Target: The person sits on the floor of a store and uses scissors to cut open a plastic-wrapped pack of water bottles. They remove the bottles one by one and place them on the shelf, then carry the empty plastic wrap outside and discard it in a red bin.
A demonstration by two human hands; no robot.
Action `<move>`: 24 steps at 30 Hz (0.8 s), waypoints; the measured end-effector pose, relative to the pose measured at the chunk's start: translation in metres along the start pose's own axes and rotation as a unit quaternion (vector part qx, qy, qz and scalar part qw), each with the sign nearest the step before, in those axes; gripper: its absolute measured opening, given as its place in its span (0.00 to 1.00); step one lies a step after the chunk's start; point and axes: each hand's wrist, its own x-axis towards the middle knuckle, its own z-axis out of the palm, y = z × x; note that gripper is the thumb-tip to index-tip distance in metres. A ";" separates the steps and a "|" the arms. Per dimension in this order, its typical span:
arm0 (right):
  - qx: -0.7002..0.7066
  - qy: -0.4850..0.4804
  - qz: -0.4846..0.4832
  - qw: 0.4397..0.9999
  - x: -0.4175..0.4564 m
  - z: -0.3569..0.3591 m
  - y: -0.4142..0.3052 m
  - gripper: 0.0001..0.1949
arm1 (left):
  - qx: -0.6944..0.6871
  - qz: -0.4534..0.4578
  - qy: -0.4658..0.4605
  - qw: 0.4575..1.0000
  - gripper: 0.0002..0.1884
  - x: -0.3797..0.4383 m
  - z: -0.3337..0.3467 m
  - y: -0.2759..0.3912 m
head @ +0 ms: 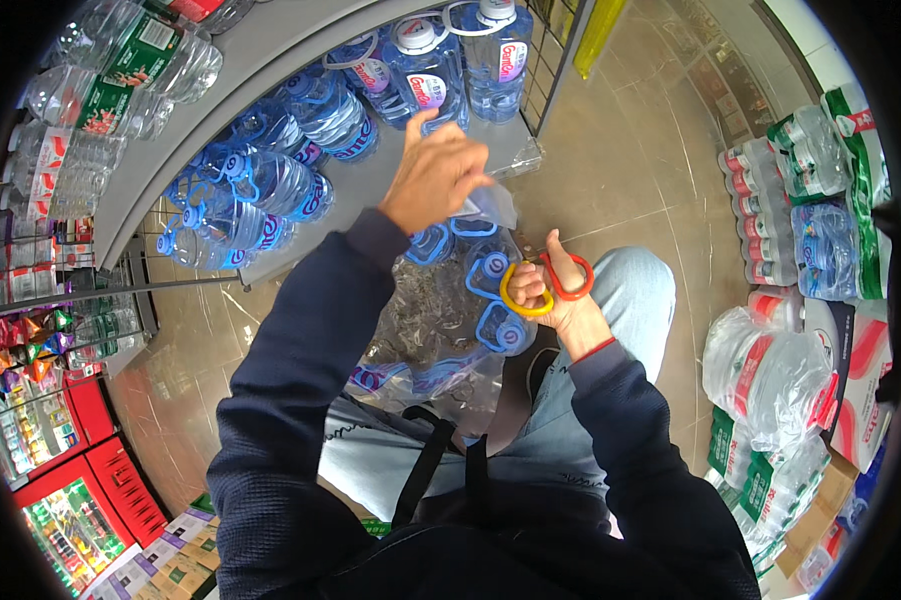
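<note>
My right hand (563, 289) holds scissors (527, 294) with one yellow and one red loop handle; their blades are hidden from view. Above and to its left, my left hand (443, 169) grips translucent plastic film (493, 206), index finger extended. Between my knees stands a pack of large water bottles in clear plastic wrap (428, 315). Several blue caps and carry handles (499, 334) show along its right and far sides. Blue printing (390, 375) shows through the near side of the wrap.
A grey shelf (270, 255) holds several large water bottles (278, 180) ahead and left, with a wire side panel (551, 45). Wrapped bottle packs (758, 217) and bagged bottles (769, 375) line the right. Red drink coolers (97, 420) stand at lower left. The floor (608, 172) is brown tile.
</note>
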 end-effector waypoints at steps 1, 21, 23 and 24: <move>0.006 0.008 0.004 1.000 0.000 -0.002 0.001 0.38 | 0.024 -0.025 0.007 0.999 0.12 0.003 0.005 -0.010; -0.139 0.056 -0.134 0.980 -0.058 -0.004 0.027 0.43 | -0.057 -0.252 -0.005 0.966 0.18 -0.089 0.029 0.114; -0.138 0.020 -0.136 0.981 -0.056 -0.009 0.028 0.42 | -0.065 -0.248 -0.037 0.966 0.21 -0.088 0.047 0.106; -0.135 0.009 -0.137 0.981 -0.053 -0.012 0.028 0.41 | -0.062 -0.241 -0.055 0.967 0.21 -0.086 0.053 0.099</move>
